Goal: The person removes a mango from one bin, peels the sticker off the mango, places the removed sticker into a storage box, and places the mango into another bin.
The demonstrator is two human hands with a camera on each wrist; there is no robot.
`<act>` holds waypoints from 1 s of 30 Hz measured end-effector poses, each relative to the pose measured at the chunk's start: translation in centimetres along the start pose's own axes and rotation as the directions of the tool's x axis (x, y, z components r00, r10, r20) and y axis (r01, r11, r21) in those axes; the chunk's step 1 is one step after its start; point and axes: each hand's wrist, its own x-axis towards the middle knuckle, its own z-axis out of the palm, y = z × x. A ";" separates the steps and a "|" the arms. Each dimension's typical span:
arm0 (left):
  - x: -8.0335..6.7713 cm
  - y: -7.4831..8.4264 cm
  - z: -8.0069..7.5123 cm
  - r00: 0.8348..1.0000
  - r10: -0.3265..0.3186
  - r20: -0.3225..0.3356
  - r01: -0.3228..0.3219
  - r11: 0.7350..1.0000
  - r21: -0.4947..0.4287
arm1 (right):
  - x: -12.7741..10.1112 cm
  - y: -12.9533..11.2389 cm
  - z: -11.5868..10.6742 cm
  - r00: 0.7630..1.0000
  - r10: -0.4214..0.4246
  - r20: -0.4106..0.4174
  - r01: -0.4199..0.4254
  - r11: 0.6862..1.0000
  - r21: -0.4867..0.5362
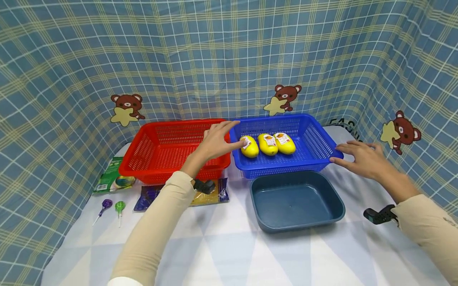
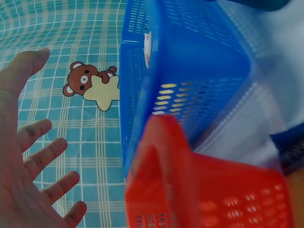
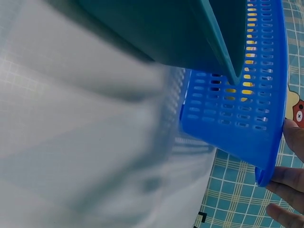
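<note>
A blue plastic basket (image 1: 277,167) holds three yellow mangoes (image 1: 267,145) with white stickers. My left hand (image 1: 219,141) is over its left rim, where the red basket (image 1: 175,174) adjoins it. The thumb overlaps the leftmost mango in the head view. In the left wrist view, the left hand (image 2: 33,147) has spread fingers and a gap from both rims. At the blue basket's right end is my right hand (image 1: 366,161), its fingers extended. In the right wrist view, the fingertips (image 3: 282,175) are right at the rim corner, with part of the hand out of frame.
A dark teal tub (image 1: 297,202) stands before the blue basket. Purple (image 1: 106,204) and green (image 1: 119,206) lollipops lie front left. A green packet (image 1: 111,176) and flat packages (image 1: 205,194) lie by the red basket. A plaid curtain (image 1: 200,59) hangs behind.
</note>
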 end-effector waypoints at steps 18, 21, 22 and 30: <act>6.7 1.3 2.4 0.984 -0.048 0.170 0.035 0.996 0.077 | 0.3 -0.2 0.1 1.000 0.019 -0.017 -0.017 0.997 0.069; 7.6 0.9 2.9 0.979 -0.074 0.190 0.054 0.993 0.104 | 0.4 -0.4 0.4 1.000 0.007 -0.020 -0.006 0.997 0.078; 7.9 0.7 3.1 0.976 -0.085 0.198 0.063 0.991 0.116 | 0.4 -0.4 0.5 1.000 0.002 -0.018 -0.001 0.997 0.077; 9.9 1.1 4.3 0.942 -0.157 0.297 0.100 0.975 0.198 | 0.0 -0.3 0.4 0.999 0.010 -0.032 -0.008 0.998 0.057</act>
